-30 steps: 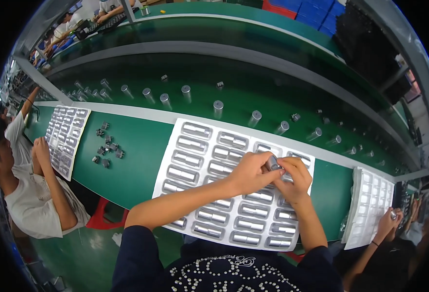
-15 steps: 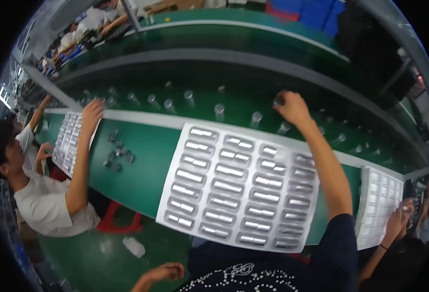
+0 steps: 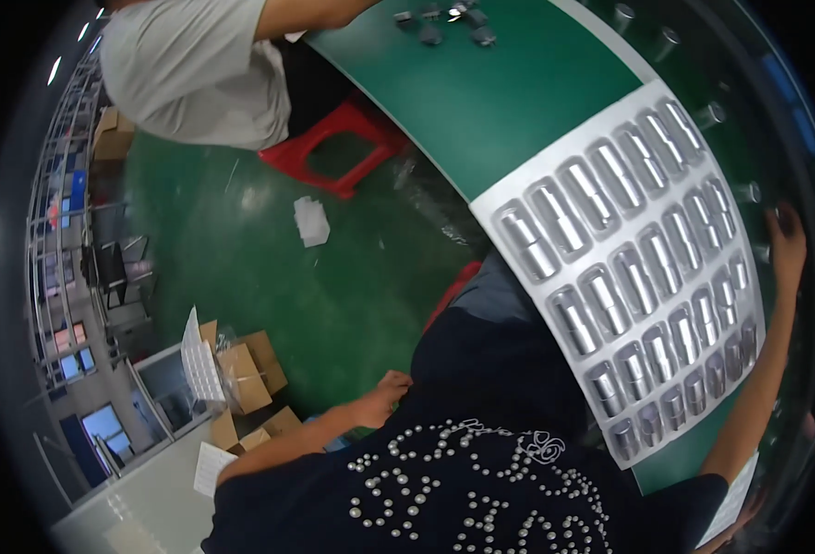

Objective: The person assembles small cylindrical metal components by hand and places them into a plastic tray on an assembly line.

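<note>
My left hand (image 3: 389,395) hangs low beside my dark, bead-decorated shirt, its fingers curled in, with nothing visible in them. At the far right, my right hand (image 3: 788,247) reaches past the white tray (image 3: 555,294) over the dark green conveyor. Its thumb and fingers are bent together around something small and dark that I cannot make out. Several silver cylinders (image 3: 530,243) lie in the tray's oblong pockets. A clear, silver-ended cylinder (image 3: 749,192) stands on the conveyor near my right hand.
A green table (image 3: 509,102) bears the tray, with small dark pieces (image 3: 430,34) farther along. A person in a light shirt (image 3: 181,78) sits at the upper left beside a red stool (image 3: 329,148). White scrap (image 3: 311,222) lies on the floor; cardboard boxes (image 3: 244,377) stand lower left.
The view has swung left and down, shifting the tray and conveyor toward the right of the picture. My right hand stays over the conveyor; my left hand remains low, still curled.
</note>
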`<state>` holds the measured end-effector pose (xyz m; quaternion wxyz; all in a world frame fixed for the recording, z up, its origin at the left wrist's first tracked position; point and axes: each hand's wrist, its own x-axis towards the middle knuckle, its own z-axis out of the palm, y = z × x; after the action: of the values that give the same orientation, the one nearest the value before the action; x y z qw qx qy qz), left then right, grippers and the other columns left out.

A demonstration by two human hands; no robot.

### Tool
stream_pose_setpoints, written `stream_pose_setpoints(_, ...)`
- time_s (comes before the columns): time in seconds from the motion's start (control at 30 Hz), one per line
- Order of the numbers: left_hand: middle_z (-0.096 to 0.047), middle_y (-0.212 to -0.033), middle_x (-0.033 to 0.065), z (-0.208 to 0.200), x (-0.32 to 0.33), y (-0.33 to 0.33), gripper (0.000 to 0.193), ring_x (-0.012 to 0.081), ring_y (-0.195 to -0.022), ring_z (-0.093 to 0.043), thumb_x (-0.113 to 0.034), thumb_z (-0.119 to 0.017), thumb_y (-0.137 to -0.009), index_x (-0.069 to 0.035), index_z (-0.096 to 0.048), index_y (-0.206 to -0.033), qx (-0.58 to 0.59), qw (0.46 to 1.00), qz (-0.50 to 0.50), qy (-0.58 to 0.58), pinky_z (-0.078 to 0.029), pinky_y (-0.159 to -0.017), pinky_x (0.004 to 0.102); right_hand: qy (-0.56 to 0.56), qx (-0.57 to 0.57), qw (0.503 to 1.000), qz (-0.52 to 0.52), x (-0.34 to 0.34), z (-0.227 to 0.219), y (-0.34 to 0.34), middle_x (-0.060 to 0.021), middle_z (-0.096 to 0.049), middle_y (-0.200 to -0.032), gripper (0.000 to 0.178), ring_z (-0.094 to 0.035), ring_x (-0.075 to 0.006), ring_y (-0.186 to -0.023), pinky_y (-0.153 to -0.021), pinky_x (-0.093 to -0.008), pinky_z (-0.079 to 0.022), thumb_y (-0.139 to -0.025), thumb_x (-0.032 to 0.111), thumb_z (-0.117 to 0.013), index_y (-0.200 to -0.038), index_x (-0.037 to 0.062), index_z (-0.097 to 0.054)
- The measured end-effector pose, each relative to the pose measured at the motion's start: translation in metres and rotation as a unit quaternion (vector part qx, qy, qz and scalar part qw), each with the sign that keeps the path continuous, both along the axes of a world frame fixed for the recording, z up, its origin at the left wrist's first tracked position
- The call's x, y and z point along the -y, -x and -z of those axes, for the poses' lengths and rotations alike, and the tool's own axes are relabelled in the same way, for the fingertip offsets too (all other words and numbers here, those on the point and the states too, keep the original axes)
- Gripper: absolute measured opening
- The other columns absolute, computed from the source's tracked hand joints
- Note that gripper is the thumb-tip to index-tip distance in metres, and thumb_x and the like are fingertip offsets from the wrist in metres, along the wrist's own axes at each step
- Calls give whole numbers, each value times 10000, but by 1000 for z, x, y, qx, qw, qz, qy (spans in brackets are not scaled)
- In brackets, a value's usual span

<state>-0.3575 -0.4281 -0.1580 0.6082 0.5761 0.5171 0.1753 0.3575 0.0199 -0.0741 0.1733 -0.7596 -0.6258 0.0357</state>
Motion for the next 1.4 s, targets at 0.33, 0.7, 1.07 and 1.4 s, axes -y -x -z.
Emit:
stream_pose_setpoints(0.33, -488, -634, 90, -61, -141, 10, 162, 163, -575, -433, -33, -631, -763, 3, -482, -709, -22, 972, 28, 231, -375, -542, 360, 12, -42, 999, 6, 5, 0, -7, -152, -663, -1162, 479, -629, -229, -1096, -944, -312, -458, -877, 344, -694, -1225, 24, -615)
stream_pose_setpoints(0.7, -588, -710, 245, -102, -270, -116, 107, 423, -717, -613, -85, -598, -680, 16, -581, -710, -74, 963, 257, -23, -474, -610, 469, -45, -58, 997, 33, 17, -29, 94, -153, -694, -1062, 447, -681, -253, -948, -836, -337, -509, -816, 320, -725, -1163, 48, -649)
stream_pose_setpoints(1.07, -581, -1083, 232, -79, -271, -108, 389, 431, -1007, -588, -145, -644, -774, 12, -542, -1115, -136, 795, 576, -129, -485, -882, 500, -47, -17, 999, 20, 8, -62, 117, -191, -691, -983, 355, -676, -342, -902, -820, -393, -527, -759, 126, -701, -1099, 33, -662)
stream_pose_setpoints(1.4, -548, -1149, 142, -154, -278, -167, 321, 336, -1034, -573, -74, -592, -807, -44, -616, -1125, -72, 686, 693, -212, -527, -848, 401, 55, -107, 992, 27, 6, -81, 114, -183, -678, -1079, 450, -648, -346, -1016, -882, -405, -518, -722, 244, -757, -1118, 53, -662)
